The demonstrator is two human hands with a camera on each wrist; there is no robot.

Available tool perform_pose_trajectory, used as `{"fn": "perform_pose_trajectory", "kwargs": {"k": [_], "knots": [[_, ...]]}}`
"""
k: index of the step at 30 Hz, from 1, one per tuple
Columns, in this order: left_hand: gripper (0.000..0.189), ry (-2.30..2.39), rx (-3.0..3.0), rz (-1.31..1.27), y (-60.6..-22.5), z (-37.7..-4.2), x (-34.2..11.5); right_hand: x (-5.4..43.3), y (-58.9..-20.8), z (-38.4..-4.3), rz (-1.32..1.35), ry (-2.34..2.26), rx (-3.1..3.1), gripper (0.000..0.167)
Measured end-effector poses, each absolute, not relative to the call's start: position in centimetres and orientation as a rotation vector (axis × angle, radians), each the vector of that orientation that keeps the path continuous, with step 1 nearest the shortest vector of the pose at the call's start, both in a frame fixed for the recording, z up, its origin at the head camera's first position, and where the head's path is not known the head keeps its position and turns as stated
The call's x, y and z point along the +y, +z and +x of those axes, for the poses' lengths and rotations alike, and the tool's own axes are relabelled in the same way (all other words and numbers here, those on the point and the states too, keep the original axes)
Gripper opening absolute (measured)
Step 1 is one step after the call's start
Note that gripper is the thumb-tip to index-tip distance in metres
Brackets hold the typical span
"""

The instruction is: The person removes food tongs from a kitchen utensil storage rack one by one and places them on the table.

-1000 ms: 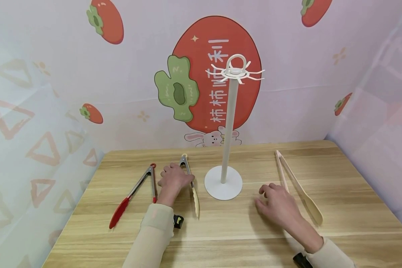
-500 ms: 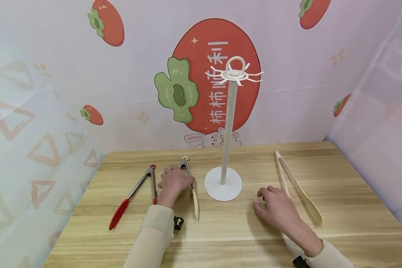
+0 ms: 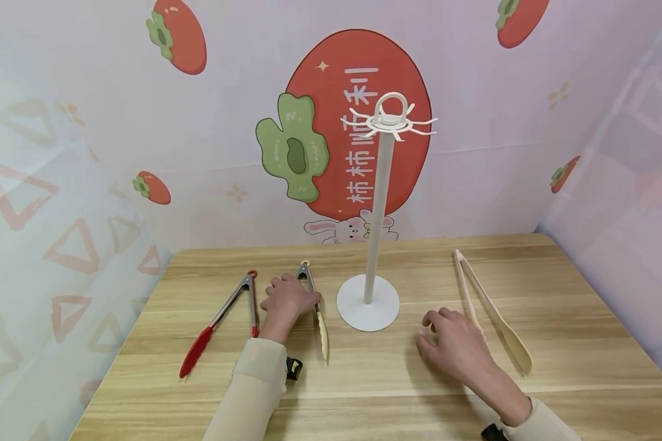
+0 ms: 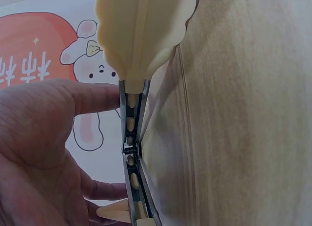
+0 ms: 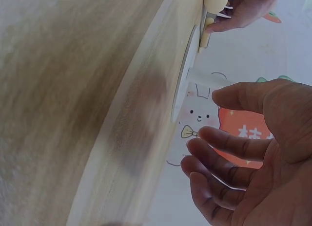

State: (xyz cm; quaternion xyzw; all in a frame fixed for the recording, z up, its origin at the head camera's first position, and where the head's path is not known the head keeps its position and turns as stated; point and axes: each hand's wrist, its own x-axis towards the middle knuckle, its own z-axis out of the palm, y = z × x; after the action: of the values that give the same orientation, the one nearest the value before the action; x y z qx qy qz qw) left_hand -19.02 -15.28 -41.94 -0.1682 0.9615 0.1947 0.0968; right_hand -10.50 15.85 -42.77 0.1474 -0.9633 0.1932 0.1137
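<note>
My left hand (image 3: 288,300) lies over the cream-tipped tongs (image 3: 322,334), which are spread on the table left of the white stand. In the left wrist view the thumb meets one metal arm of these tongs (image 4: 130,109) and the fingers reach the other arm, so the hand grips them across the spread. In the head view, my hand hides the left arm of the tongs. My right hand (image 3: 459,343) hovers low over the table with loosely bent fingers and holds nothing. Beside it lie pale, wood-coloured tongs (image 3: 502,321), partly covered by the hand.
A tall white stand (image 3: 379,214) with a ring of hooks on top and a round base (image 3: 368,318) rises between the hands. Red-tipped tongs (image 3: 198,349) lie spread at the left. Behind the wooden table (image 3: 375,398) hangs a printed backdrop (image 3: 209,122).
Almost nothing differs. The right hand has sunk slightly toward me; the left hand stays on the cream-tipped tongs, and the view has shifted a little.
</note>
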Motion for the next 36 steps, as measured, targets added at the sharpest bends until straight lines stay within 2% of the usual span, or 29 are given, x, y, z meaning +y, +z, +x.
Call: {"fn": "perform_pose_trajectory", "kwargs": {"k": [36], "knots": [[0.084, 0.568, 2.864, -0.486, -41.96, -18.69, -15.25, 15.57, -42.78, -10.51, 0.446, 0.589, -2.827, 0.018]]}}
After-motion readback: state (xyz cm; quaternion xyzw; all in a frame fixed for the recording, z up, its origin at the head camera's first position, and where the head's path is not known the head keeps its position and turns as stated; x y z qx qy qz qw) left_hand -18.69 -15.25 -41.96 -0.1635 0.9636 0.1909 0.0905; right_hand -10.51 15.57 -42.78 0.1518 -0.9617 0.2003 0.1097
